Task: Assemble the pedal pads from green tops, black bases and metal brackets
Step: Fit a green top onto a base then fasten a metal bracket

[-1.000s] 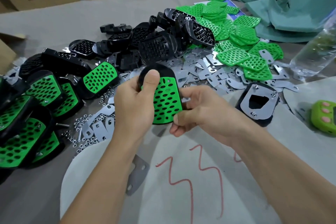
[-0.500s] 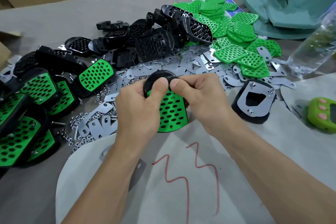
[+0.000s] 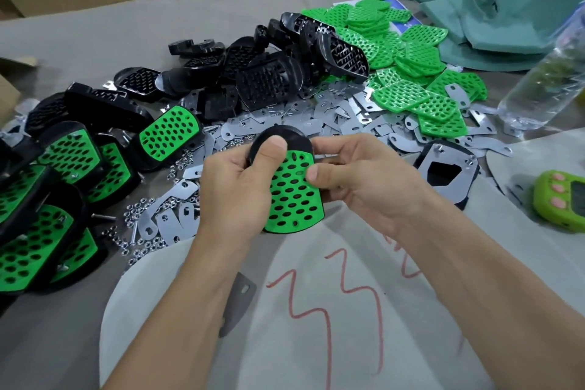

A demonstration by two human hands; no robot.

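At centre, left hand and right hand both grip one pedal pad, thumbs pressing its green top onto its black base; any bracket beneath is hidden. Finished pads lie left; many green tops, black bases and metal brackets remain loose.

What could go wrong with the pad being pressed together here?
1. The left hand and right hand grip the pad with both thumbs near its upper end. The lower end of the top may not seat flush on the base.
2. Loose nuts lie right beside the left wrist. A sweep of the forearm could scatter them.
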